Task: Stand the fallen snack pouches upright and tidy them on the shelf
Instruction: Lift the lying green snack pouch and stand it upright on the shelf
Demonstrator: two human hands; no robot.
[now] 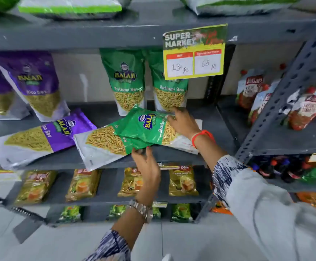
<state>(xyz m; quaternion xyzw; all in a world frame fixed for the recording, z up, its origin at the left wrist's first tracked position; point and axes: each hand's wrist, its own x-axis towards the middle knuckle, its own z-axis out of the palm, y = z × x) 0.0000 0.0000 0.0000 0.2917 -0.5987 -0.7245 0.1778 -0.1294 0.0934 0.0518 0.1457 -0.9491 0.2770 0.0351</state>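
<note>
Supermarket: price sign (194, 53), stocked shelves (97, 40)

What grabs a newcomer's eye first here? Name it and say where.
Two glossy green Ratlami Sev pouches lie fallen at the middle of the grey metal shelf, with the left hand at their lower edge and the right hand on top. Above hangs a yellow price card; left lies a fallen purple pouch.

Under the right hand (184, 123), fallen pouch (149, 127): green top, white base, yellow-gold sev showing, blue-and-yellow logo; a second fallen pouch (100, 146) beneath it in like colours, its green end at the left hand (147, 164). Left of the grip, purple pouch (40, 138) with white base; behind it, two upright green pouches (125, 80). Shelf (219, 129) dark grey; price sign (193, 53) yellow, green, red and white; sleeves (226, 174) navy-and-white print; right wrist thread (203, 135) red.
</note>
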